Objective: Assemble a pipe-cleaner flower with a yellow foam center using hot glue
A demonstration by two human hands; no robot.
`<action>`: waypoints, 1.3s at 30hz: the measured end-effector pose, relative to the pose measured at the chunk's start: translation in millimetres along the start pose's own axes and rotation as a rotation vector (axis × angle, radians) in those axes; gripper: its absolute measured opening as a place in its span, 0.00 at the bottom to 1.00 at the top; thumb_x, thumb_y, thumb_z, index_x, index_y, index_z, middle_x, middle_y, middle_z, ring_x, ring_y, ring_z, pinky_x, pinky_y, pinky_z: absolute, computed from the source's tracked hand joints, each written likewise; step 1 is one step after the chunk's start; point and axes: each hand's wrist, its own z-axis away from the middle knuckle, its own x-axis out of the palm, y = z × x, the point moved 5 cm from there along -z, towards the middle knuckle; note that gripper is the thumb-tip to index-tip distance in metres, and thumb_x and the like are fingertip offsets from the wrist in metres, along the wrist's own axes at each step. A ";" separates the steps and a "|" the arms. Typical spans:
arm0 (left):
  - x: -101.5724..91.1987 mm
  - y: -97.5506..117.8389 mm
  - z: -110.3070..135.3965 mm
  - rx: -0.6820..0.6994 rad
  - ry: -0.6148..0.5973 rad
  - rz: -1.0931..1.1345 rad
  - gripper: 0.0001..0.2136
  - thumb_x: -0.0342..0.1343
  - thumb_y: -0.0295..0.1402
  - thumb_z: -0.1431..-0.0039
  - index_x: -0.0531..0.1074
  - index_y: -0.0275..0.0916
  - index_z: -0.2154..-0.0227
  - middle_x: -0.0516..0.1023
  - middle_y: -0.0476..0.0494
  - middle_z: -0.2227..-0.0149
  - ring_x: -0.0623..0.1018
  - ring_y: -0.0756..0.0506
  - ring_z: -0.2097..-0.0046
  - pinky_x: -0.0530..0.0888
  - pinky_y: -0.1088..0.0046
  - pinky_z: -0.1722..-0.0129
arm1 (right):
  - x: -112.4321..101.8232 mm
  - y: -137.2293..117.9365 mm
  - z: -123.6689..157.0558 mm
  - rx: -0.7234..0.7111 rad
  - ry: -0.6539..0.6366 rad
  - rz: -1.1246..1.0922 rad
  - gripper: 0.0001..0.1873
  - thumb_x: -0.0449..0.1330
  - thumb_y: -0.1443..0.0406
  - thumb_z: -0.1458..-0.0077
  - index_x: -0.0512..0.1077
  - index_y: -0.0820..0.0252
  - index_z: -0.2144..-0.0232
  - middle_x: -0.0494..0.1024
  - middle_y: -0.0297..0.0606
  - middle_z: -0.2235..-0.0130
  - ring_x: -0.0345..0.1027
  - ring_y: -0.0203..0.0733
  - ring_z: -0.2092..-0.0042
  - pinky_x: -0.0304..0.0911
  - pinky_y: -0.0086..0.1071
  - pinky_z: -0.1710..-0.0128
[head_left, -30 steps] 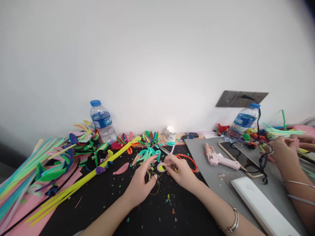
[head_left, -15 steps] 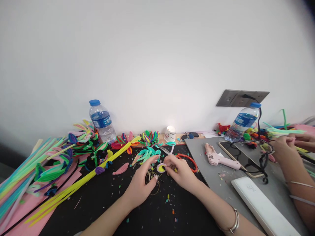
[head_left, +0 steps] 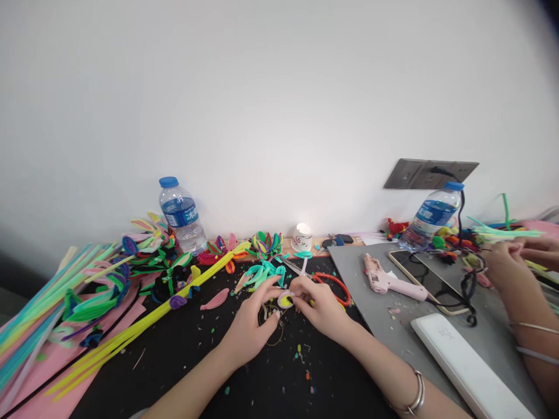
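Both my forearms reach forward from the near edge over the black mat (head_left: 218, 384), angling inward until my hands nearly meet. My left hand (head_left: 250, 326) is arched, its thumb and forefinger held apart in an open curve; I can't tell whether either tip touches the small lilac-and-yellow piece (head_left: 285, 300) beside that gap. My right hand (head_left: 321, 305) is bent at the fingers, thumb and forefinger pinching the right edge of that piece, which sits between my two hands. The bracelet (head_left: 418, 391) is on my right forearm.

Thin wire loops (head_left: 280, 337) lie just below my left fingertips, partly hidden by the hand. Right beyond my fingers are a heap of teal petals (head_left: 264, 272) and the scissors (head_left: 338, 285), their red handles past my right knuckles. A pink petal (head_left: 215, 299) rests to the left of my left hand, with a bundle of yellow pipe cleaners (head_left: 131, 329) slanting farther out that way. Farther ahead of both hands stands a white paper cup (head_left: 301, 240); a pink glue gun (head_left: 393, 284) lies off to the right of my right hand.
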 end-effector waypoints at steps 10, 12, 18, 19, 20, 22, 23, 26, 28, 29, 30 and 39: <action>0.3 2.2 -0.4 0.003 0.001 0.016 0.27 0.51 0.23 0.45 0.58 0.41 0.41 0.73 0.37 0.44 0.70 0.40 0.42 0.60 0.56 0.39 | 0.1 3.6 -0.2 0.000 0.007 0.018 0.03 0.53 0.69 0.44 0.64 0.57 0.66 0.72 0.33 0.73 0.68 0.37 0.72 0.63 0.27 0.72; -1.1 1.1 -1.0 0.009 0.027 0.046 0.26 0.51 0.23 0.44 0.59 0.42 0.42 0.72 0.37 0.43 0.69 0.40 0.41 0.61 0.56 0.40 | -0.1 3.6 -0.4 -0.001 0.009 0.012 0.02 0.53 0.69 0.44 0.64 0.57 0.67 0.72 0.32 0.73 0.67 0.37 0.72 0.63 0.27 0.72; -8.8 -8.8 -5.0 -0.091 0.175 0.312 0.21 0.52 0.29 0.44 0.63 0.41 0.46 0.72 0.35 0.43 0.72 0.39 0.43 0.68 0.60 0.45 | -1.9 4.2 -1.1 0.018 -0.003 -0.026 0.01 0.52 0.67 0.42 0.63 0.56 0.66 0.70 0.31 0.74 0.67 0.36 0.74 0.63 0.28 0.72; -9.8 -10.1 -6.0 -0.116 0.196 0.358 0.20 0.53 0.31 0.44 0.64 0.40 0.47 0.74 0.34 0.45 0.73 0.39 0.44 0.68 0.59 0.46 | -2.1 4.4 -1.1 0.018 -0.003 -0.029 0.01 0.52 0.67 0.42 0.63 0.56 0.66 0.70 0.31 0.74 0.67 0.36 0.74 0.63 0.28 0.72; -10.7 -11.1 -7.0 -0.138 0.213 0.396 0.20 0.55 0.33 0.45 0.64 0.39 0.48 0.75 0.34 0.47 0.74 0.38 0.45 0.68 0.58 0.46 | -2.2 4.6 -1.1 0.018 -0.003 -0.030 0.01 0.52 0.67 0.42 0.62 0.56 0.66 0.70 0.31 0.74 0.67 0.36 0.74 0.63 0.28 0.72; -11.8 -12.2 -8.7 -0.179 0.238 0.453 0.21 0.57 0.36 0.46 0.65 0.39 0.50 0.77 0.33 0.49 0.75 0.38 0.46 0.68 0.57 0.46 | -2.4 5.1 -0.9 0.015 -0.001 -0.030 0.01 0.52 0.67 0.41 0.63 0.56 0.66 0.71 0.31 0.74 0.67 0.36 0.74 0.64 0.28 0.72; -12.2 -12.6 -9.3 -0.197 0.248 0.474 0.21 0.59 0.37 0.47 0.65 0.39 0.51 0.78 0.33 0.50 0.76 0.37 0.47 0.69 0.57 0.46 | -2.5 5.3 -0.8 0.014 0.002 -0.030 0.01 0.52 0.67 0.41 0.63 0.56 0.66 0.71 0.31 0.74 0.67 0.36 0.74 0.64 0.28 0.72; -13.5 -13.2 -10.1 -0.234 0.279 0.516 0.23 0.62 0.40 0.50 0.66 0.38 0.52 0.80 0.33 0.52 0.77 0.37 0.49 0.69 0.56 0.46 | -3.0 5.6 -0.7 0.014 0.010 -0.023 0.01 0.52 0.67 0.41 0.63 0.56 0.66 0.71 0.32 0.74 0.67 0.37 0.74 0.64 0.28 0.73; -14.3 -14.1 -9.9 -0.259 0.300 0.531 0.24 0.64 0.40 0.52 0.67 0.37 0.53 0.81 0.35 0.55 0.78 0.38 0.50 0.70 0.58 0.46 | -2.9 5.5 -0.7 0.013 0.010 -0.019 0.01 0.52 0.66 0.41 0.63 0.56 0.66 0.71 0.32 0.74 0.67 0.37 0.75 0.64 0.28 0.72; -14.5 -15.1 -9.5 -0.276 0.309 0.537 0.24 0.65 0.39 0.53 0.67 0.37 0.53 0.82 0.36 0.57 0.79 0.38 0.51 0.70 0.59 0.47 | -2.7 5.3 -0.8 0.012 0.009 -0.019 0.01 0.52 0.66 0.41 0.63 0.56 0.66 0.71 0.32 0.74 0.67 0.37 0.74 0.64 0.28 0.72; -14.4 -16.3 -9.1 -0.297 0.314 0.543 0.25 0.65 0.39 0.53 0.67 0.37 0.53 0.83 0.37 0.60 0.80 0.39 0.53 0.72 0.59 0.49 | -2.4 5.3 -0.7 0.011 0.007 -0.021 0.01 0.52 0.66 0.41 0.63 0.56 0.66 0.71 0.32 0.74 0.67 0.37 0.74 0.64 0.28 0.72; -13.9 -18.1 -7.5 -0.306 0.331 0.536 0.18 0.65 0.38 0.53 0.71 0.36 0.61 0.71 0.57 0.83 0.76 0.49 0.75 0.73 0.72 0.68 | -2.6 4.7 -0.7 0.019 0.008 -0.037 0.01 0.52 0.66 0.42 0.62 0.55 0.67 0.70 0.31 0.75 0.66 0.36 0.75 0.63 0.28 0.73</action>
